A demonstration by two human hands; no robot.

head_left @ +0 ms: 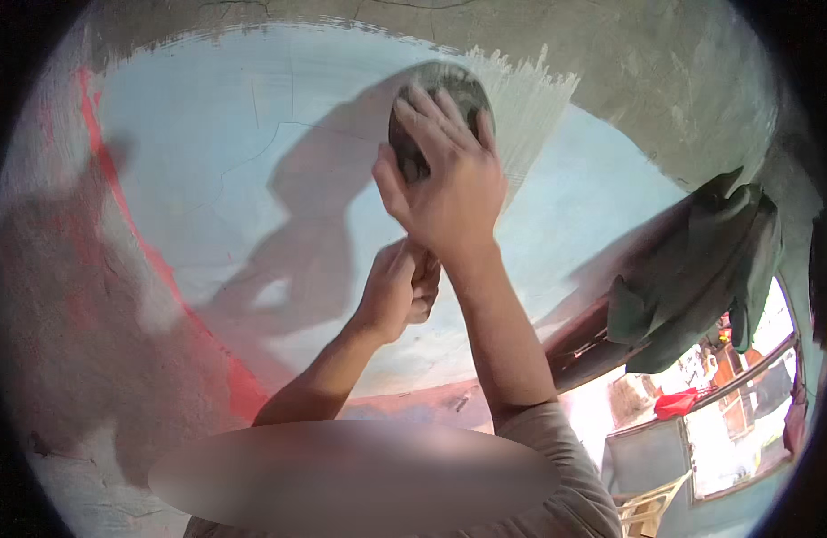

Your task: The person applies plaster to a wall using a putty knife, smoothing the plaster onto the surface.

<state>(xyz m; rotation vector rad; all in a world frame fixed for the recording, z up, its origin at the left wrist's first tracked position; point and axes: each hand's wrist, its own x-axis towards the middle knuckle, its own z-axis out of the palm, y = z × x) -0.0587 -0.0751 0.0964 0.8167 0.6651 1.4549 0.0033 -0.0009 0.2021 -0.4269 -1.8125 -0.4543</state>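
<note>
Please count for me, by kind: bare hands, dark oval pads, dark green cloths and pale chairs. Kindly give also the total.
Bare hands: 2 (left hand, right hand)
Dark oval pad: 1
Dark green cloth: 1
Pale chair, partly in view: 1
Total: 5

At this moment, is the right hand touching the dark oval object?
Touching: the head view shows the right hand spread directly on the dark oval object.
</note>
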